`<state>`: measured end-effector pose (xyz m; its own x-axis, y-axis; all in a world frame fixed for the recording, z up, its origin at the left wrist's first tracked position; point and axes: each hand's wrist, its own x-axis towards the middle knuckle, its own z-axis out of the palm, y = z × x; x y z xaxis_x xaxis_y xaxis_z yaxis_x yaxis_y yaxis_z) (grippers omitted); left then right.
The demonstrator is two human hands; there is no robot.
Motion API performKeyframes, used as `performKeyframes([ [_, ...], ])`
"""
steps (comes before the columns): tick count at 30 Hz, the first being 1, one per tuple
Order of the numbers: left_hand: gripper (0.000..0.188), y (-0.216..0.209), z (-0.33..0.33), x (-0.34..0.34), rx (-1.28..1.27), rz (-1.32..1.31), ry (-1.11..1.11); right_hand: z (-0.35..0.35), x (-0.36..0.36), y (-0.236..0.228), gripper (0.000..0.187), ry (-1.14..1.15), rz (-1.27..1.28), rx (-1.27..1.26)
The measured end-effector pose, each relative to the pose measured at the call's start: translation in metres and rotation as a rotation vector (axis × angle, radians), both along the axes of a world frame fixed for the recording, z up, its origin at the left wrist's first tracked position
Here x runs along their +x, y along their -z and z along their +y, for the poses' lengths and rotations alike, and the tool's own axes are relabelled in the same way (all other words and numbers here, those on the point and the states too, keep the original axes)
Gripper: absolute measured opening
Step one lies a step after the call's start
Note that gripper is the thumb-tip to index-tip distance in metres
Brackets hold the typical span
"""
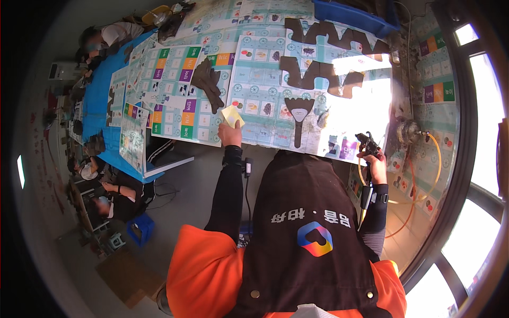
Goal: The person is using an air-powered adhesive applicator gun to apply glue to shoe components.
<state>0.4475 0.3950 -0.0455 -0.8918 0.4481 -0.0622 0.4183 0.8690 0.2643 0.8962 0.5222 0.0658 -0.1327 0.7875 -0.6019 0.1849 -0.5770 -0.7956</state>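
Pinched in my left hand point(229, 134) is a small pale-yellow piece point(232, 115), flat like a card or folded sheet, above the table's front edge. My right hand point(377, 168) is closed around a dark spray gun point(368, 142) with a hose attached, over the front right corner. Between the hands lies a dark brown fork-shaped piece point(298, 130) with a pale patch on its wide end. Behind it rest a brown zigzag piece point(302, 79) and a second zigzag piece point(328, 33). Left of these sits a pile of brown strips point(208, 85).
Printed sheets point(249, 66) cover the table. A blue bin point(358, 16) stands at the back right. Yellow hose point(439, 159) runs from a metal fitting point(408, 131) on the right. Other people point(119, 34) sit along a blue-covered table point(98, 100) at left, near a blue stool point(140, 229).
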Motion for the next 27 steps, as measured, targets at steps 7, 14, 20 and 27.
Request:
performKeyframes([
  [7, 0.051, 0.029, 0.000, -0.099, 0.258, -0.206, 0.037, 0.000, -0.023, 0.026, 0.023, -0.110, -0.048, 0.146],
  [14, 0.021, 0.006, 0.012, -0.099, 0.123, -1.054, 0.119, -0.011, -0.048, 0.002, 0.027, -0.069, -0.016, 0.091],
  [20, 0.034, -0.046, -0.011, -0.019, 0.289, -1.295, 0.067, -0.019, -0.076, -0.012, 0.024, -0.116, -0.093, 0.049],
  [27, 0.021, 0.003, -0.001, 0.041, 0.079, -1.307, 0.394, -0.014, -0.088, -0.016, 0.027, -0.210, -0.140, 0.021],
])
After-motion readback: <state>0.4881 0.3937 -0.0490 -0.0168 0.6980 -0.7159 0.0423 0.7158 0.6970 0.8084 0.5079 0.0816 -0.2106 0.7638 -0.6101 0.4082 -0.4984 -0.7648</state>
